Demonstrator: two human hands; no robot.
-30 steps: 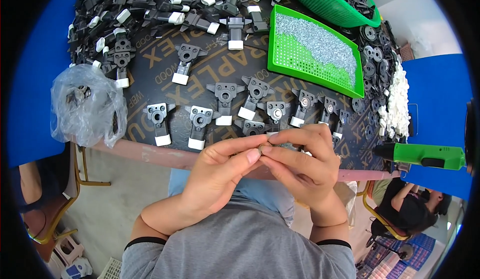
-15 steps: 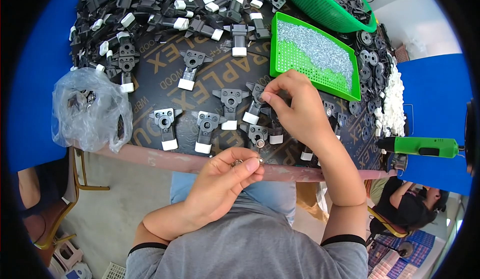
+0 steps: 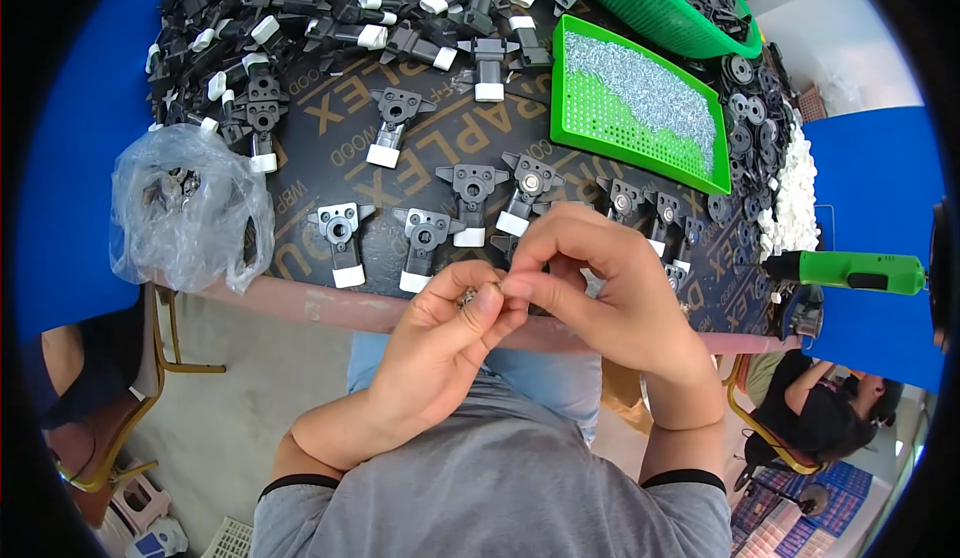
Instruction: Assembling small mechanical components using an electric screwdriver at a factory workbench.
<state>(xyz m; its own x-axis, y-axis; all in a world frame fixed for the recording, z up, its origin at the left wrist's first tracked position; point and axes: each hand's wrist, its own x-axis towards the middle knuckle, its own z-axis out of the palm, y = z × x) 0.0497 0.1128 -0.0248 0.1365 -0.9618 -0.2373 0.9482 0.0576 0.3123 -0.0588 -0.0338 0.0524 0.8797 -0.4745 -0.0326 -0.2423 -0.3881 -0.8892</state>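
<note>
At the table's front edge my left hand (image 3: 428, 348) is closed around small shiny metal rings (image 3: 466, 299), of which only a bit shows between the fingers. The fingertips of my right hand (image 3: 620, 293) are pinched together against my left thumb and forefinger; what they hold, if anything, is hidden. Just beyond my hands lies a black bracket with a white end (image 3: 530, 186), a shiny ring seated in its round hole. To its left are similar brackets (image 3: 472, 190) with dark holes. My right hand partly covers other brackets behind it.
A clear plastic bag (image 3: 190, 213) with metal pieces sits at the left. Many black parts (image 3: 330, 33) are heaped at the back. On the right are a green tray (image 3: 640, 150) of small silvery pieces, a green basket (image 3: 650, 18), white pieces (image 3: 790, 208) and a green power screwdriver (image 3: 850, 270).
My right hand has left the bracket beyond and come back toward me to meet the left fingertips. A shiny ring now shows in that bracket's hole. My left hand has hardly moved.
</note>
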